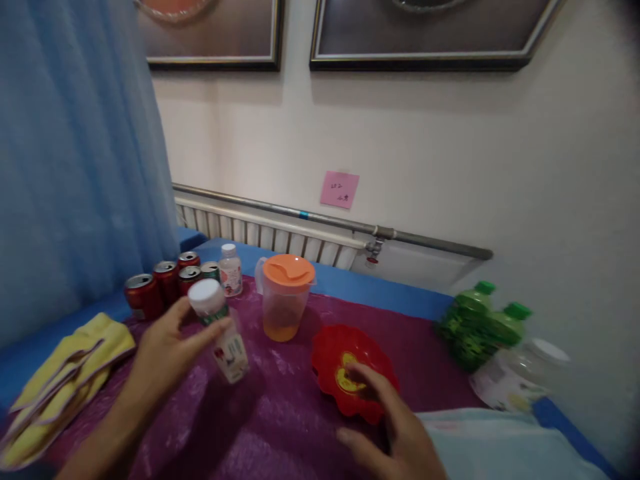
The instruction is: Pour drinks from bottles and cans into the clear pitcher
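Observation:
My left hand [175, 340] is wrapped round a small plastic bottle [231, 353] with a white cap and a printed label. The bottle leans, its cap toward the upper left, above the purple sheet. My right hand [393, 427] is empty, thumb and fingers apart, over the near edge of a red scalloped dish [330, 353] with a yellow pattern in its middle. Between and beyond the hands stands a clear pitcher [280, 313] with an orange lid and some amber liquid at its bottom. Another small white-capped bottle [231, 272] stands behind the held one.
Several red cans [145, 297] stand at the left near a blue curtain [75, 153]. Yellow gloves [75, 373] lie at the left edge. Green-capped bottles [473, 320], a white-lidded jar [520, 373] and a pale blue cloth [500, 443] are at the right. A radiator [240, 230] runs behind.

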A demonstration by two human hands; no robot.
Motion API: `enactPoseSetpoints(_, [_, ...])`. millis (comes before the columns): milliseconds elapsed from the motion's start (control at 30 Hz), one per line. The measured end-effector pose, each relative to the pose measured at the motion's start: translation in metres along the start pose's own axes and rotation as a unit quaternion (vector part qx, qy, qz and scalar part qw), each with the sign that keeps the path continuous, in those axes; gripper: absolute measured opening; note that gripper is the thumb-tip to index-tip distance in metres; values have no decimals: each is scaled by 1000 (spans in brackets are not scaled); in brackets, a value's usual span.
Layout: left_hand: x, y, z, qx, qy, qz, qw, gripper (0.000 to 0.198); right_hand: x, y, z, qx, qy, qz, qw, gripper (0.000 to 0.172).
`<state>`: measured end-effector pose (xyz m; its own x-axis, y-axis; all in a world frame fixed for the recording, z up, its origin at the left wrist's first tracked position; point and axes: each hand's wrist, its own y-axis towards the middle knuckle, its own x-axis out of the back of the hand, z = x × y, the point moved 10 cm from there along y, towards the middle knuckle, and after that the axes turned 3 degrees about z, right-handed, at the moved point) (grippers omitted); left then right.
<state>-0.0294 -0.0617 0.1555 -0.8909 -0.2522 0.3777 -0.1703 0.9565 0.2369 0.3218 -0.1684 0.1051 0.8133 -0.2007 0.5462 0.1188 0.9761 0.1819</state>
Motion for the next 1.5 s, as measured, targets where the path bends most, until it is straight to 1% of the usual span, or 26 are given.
enactPoseSetpoints(67, [-50, -33, -9, 24, -91, 79, 992, 66, -36, 3, 28, 20, -16, 83, 996, 86])
enactPoseSetpoints(100, [-71, -49, -13, 38, -124, 109, 986, 66, -49, 4, 38, 28, -17, 101, 994, 93])
enactPoseSetpoints(133, [-88, -62, -16, 52, -151, 132, 978, 65, -58, 4, 44, 38, -19, 104, 994, 96])
enactPoseSetpoints(167, [-100, -72, -19, 63, -171, 147, 972, 64, -63, 4, 46, 45, -18, 98, 994, 96])
enactPoseSetpoints(200, [-108, -79, -21, 70, -185, 160, 967, 65, -64, 3, 46, 51, -16, 88, 995, 94])
enactPoseSetpoints(233, [-112, -83, -24, 69, -195, 169, 964, 68, -63, 1, 45, 55, -16, 80, 995, 92])
enactPoseSetpoints(267, [-111, -84, -27, 59, -199, 173, 963, 74, -62, -1, 42, 57, -20, 76, 995, 90])
enactPoseSetpoints(333, [-102, -79, -38, 8, -186, 181, 966, 79, -58, -5, 37, 63, -43, 86, 993, 88])
enactPoseSetpoints(367, [-97, -77, -45, -25, -167, 190, 967, 74, -56, -6, 36, 67, -60, 95, 991, 87])
enactPoseSetpoints(433, [-90, -73, -55, -85, -110, 218, 966, 52, -54, -8, 34, 77, -95, 113, 986, 85])
enactPoseSetpoints(467, [-90, -71, -57, -100, -84, 234, 963, 42, -54, -8, 34, 81, -110, 120, 983, 84])
enactPoseSetpoints(500, [-90, -69, -55, -102, -69, 245, 962, 37, -54, -8, 34, 85, -124, 125, 981, 84])
enactPoseSetpoints(533, [-90, -67, -49, -89, -68, 250, 962, 36, -54, -7, 35, 93, -137, 126, 978, 84])
enactPoseSetpoints(600, [-96, -62, -31, -28, -98, 261, 960, 39, -51, -5, 38, 115, -169, 115, 972, 84])
enactPoseSetpoints(667, [-107, -62, -9, 50, -154, 279, 947, 44, -45, -1, 43, 146, -213, 93, 962, 83])
enactPoseSetpoints(733, [-119, -64, 10, 119, -211, 285, 927, 49, -39, 3, 48, 179, -265, 78, 944, 79])
enactPoseSetpoints(800, [-126, -66, 23, 169, -246, 264, 917, 52, -38, 7, 51, 203, -312, 82, 924, 76])
enactPoseSetpoints(867, [-127, -67, 32, 203, -258, 229, 916, 54, -38, 10, 51, 212, -343, 94, 910, 73])
enactPoseSetpoints(967, [-126, -65, 38, 228, -265, 184, 919, 56, -40, 14, 50, 206, -366, 104, 902, 72])
enactPoseSetpoints(1033, [-126, -64, 40, 234, -268, 169, 919, 56, -40, 15, 50, 201, -374, 107, 899, 72])
enactPoseSetpoints(1167, [-131, -64, 48, 260, -268, 178, 911, 55, -41, 14, 47, 195, -388, 123, 892, 71])
enactPoseSetpoints(1267, [-133, -66, 56, 278, -277, 179, 902, 55, -41, 12, 47, 209, -396, 130, 885, 71])
enactPoseSetpoints(1333, [-132, -66, 57, 271, -273, 172, 907, 53, -40, 10, 47, 224, -397, 125, 881, 72])
enactPoseSetpoints(1400, [-133, -67, 55, 254, -264, 180, 913, 51, -39, 9, 47, 233, -392, 120, 882, 72])
enactPoseSetpoints(1500, [-130, -66, 45, 217, -267, 188, 920, 49, -36, 10, 46, 217, -363, 121, 898, 71])
